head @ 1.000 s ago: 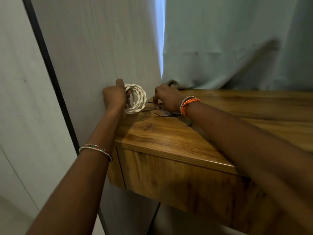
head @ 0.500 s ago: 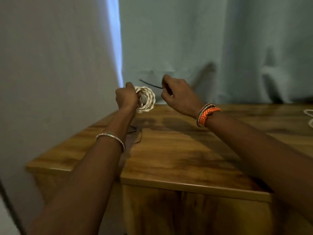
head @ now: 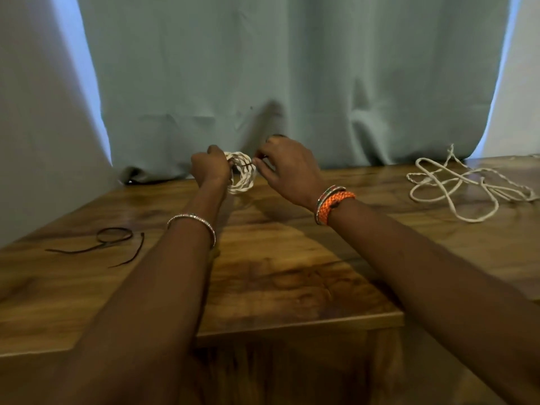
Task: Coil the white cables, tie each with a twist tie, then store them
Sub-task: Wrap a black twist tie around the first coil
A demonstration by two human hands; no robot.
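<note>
Coiled white cable held above tabletop, left hand fingers curled round its left side. Right hand fingers pinch dark twist tie crossing coil. Loose white cable lies right; spare twist ties left. Curtain behind.

My room is dim, bluish daylight leaking past the curtain edges at upper left and right, soft glare on the tabletop, edges bowed.
</note>
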